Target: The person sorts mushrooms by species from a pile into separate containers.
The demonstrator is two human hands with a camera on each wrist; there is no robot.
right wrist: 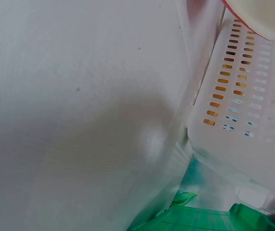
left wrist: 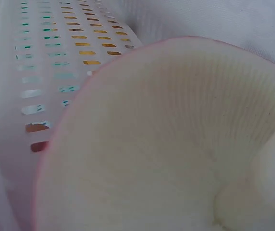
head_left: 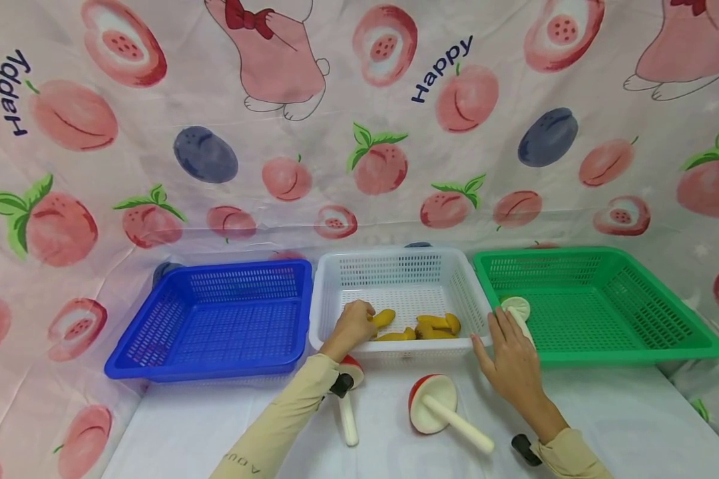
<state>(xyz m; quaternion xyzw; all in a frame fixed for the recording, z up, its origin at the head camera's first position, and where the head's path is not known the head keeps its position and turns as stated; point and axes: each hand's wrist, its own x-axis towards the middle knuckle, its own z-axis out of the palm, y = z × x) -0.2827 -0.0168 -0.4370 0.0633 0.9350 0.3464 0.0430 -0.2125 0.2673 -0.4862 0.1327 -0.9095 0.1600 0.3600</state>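
Observation:
My left hand (head_left: 353, 324) reaches over the near rim of the white basket (head_left: 395, 344). Its curled fingers pinch one end of a yellow toy mushroom (head_left: 384, 318). Several other yellow mushrooms (head_left: 437, 326) lie beside it in that basket. The right hand (head_left: 513, 359) is over the near left corner of the green basket (head_left: 629, 356), fingers fairly straight. A white toy mushroom (head_left: 517, 306) lies there, its stem partly hidden by those fingers; whether they touch it I cannot tell. In the left wrist view, a mushroom's pale gilled underside (left wrist: 152, 134) hides the left hand.
A blue basket (head_left: 245, 332) stands on the left. On the white table in front are two red-capped mushrooms with pale stems, one partly under my left wrist (head_left: 348, 419), the other (head_left: 434, 406) between my arms. A fruit-patterned cloth (head_left: 335, 159) hangs behind the baskets.

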